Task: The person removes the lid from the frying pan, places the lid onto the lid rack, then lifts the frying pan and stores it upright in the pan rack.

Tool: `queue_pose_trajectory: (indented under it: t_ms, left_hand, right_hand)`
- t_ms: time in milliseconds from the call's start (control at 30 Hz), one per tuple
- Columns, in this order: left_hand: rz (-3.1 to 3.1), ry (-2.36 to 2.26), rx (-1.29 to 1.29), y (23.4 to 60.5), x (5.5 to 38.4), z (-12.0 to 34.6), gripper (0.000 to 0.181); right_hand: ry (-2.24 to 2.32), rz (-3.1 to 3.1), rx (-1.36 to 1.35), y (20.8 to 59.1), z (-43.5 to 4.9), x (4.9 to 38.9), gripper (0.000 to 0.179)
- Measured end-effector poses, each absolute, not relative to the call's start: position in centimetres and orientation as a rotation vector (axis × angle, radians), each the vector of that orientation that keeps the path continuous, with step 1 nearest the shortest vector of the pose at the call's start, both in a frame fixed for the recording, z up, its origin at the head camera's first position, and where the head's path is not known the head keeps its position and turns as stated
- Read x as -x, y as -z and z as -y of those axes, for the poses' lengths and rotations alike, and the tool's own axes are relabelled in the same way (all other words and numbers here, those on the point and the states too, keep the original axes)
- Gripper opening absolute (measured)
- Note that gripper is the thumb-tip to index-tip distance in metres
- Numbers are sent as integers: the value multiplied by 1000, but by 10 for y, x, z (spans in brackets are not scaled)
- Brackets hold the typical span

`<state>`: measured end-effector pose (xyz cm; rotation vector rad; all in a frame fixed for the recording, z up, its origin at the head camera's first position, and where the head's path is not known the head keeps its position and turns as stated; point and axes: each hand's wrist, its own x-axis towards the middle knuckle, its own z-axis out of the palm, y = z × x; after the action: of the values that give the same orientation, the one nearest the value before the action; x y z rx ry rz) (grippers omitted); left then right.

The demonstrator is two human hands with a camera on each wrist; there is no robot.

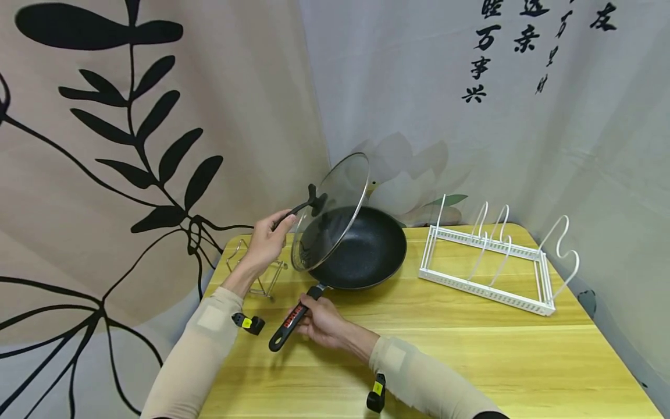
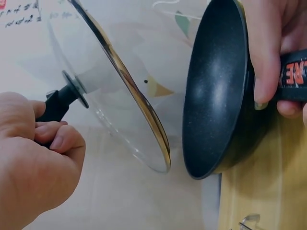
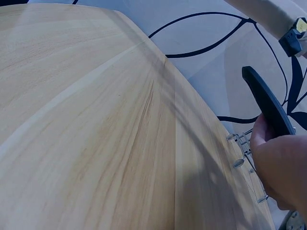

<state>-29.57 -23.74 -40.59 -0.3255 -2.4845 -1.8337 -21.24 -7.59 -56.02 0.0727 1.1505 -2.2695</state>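
My left hand [image 1: 267, 244] grips the black handle of a glass pot lid [image 1: 335, 215]. The lid is tilted steeply, its metal-rimmed edge overlapping the pan's left side in the head view. In the left wrist view a gap shows between the lid and the black frying pan [image 2: 216, 91]. My right hand [image 1: 324, 323] holds the pan by its handle [image 1: 289, 326], which has red lettering and points toward me. The pan's dark inside faces up in the head view. In the right wrist view the handle's end sticks out past my right hand [image 3: 278, 163].
A small metal wire rack [image 1: 267, 282] stands at the table's left edge, behind my left forearm. On the right sits a white rack [image 1: 487, 294] with several upright wire dividers. The wooden table [image 1: 471, 349] meets a printed curtain [image 1: 251, 116] at the back.
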Motion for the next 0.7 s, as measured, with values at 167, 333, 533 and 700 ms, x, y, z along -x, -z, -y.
queue_pose_trajectory:
  t_ms: [167, 333, 533, 700]
  left_hand:
    - [2472, 1891, 313, 403, 293, 236, 60]
    - [2424, 1980, 310, 401, 290, 236, 56]
    - [2376, 2075, 295, 400, 288, 236, 52]
    - [2337, 2126, 282, 400, 286, 235, 49]
  right_hand:
    - [2272, -1151, -67, 561, 76, 213, 14]
    - [2265, -1152, -60, 562, 75, 214, 15]
    - [2271, -1147, -66, 563, 76, 214, 14]
    - [2278, -1151, -62, 563, 76, 213, 15]
